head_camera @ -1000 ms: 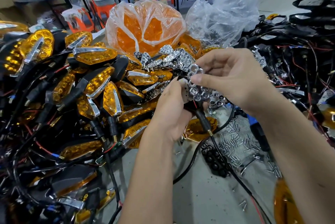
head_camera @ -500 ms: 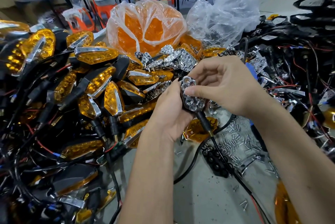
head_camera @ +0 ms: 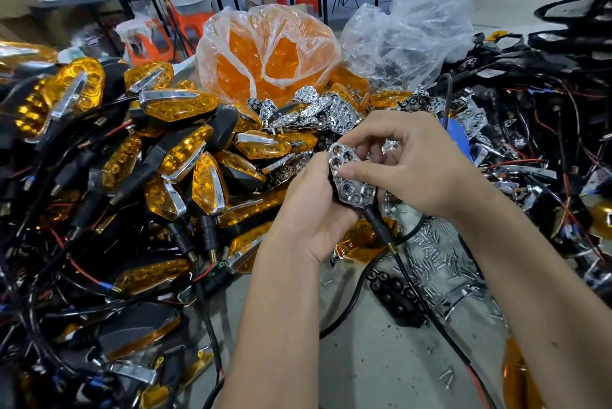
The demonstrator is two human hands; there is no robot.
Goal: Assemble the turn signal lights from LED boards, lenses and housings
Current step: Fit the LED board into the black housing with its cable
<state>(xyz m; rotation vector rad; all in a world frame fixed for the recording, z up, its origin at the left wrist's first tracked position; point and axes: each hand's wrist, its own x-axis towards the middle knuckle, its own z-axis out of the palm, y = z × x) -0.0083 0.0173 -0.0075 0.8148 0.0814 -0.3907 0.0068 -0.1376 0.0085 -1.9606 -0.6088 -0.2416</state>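
A worker's left hand (head_camera: 311,210) grips a black housing (head_camera: 334,188) above the table (head_camera: 364,352), while the right hand (head_camera: 414,167) pinches a chrome reflector (head_camera: 351,177) with the thumb pressing its face. A second ago the reflector was held loosely above the housing; it now lies flat in the shell, apparently seated. An amber lens (head_camera: 364,240) waits just below, and is probably the next part. Finished lights (head_camera: 172,157) are heaped to the left.

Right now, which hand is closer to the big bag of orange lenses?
Left. The left hand sits just below the bag of orange lenses; the right hand is farther off to its right.
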